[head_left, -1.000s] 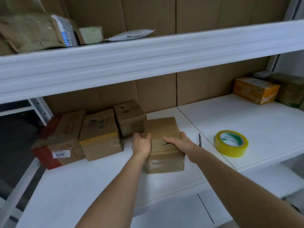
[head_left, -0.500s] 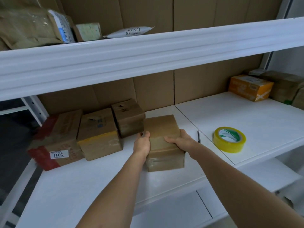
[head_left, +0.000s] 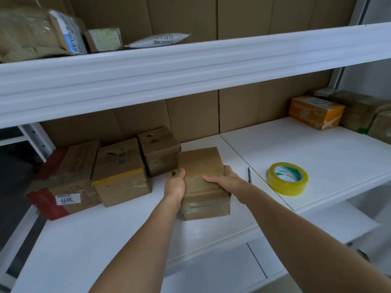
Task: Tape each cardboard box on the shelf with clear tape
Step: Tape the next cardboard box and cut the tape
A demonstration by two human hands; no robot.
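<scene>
Four cardboard boxes at frame centre-left, one tape roll [head_left: 287, 178] right; left hand [head_left: 175, 185] and right hand [head_left: 224, 180] grip the fourth box [head_left: 203, 182], now touching its neighbour [head_left: 158, 153].

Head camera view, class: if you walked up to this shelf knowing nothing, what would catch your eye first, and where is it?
First, the two bare hands at centre: the left hand and right hand grip a brown cardboard box on the white shelf. Next, the yellow tape roll lying flat to the right of them. Then the orange box at the far right back.
</scene>
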